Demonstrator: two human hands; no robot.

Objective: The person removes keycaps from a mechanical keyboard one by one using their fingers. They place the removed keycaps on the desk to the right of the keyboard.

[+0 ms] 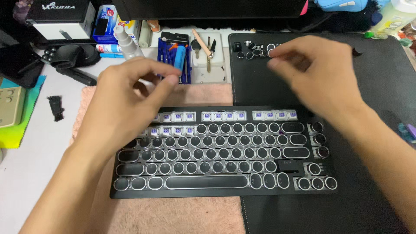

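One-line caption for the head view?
Left hand over keyboard, right hand at loose keycaps on black mat.

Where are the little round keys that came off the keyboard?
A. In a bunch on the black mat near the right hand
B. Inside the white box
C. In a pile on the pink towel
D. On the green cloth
A: the loose round keycaps lie bunched on the black mat, just by the right hand, above the keyboard.

A pale worktop [30, 173] fills the view under even indoor light. A black mat [381, 95] covers its right side, a pink towel [182, 216] the middle.
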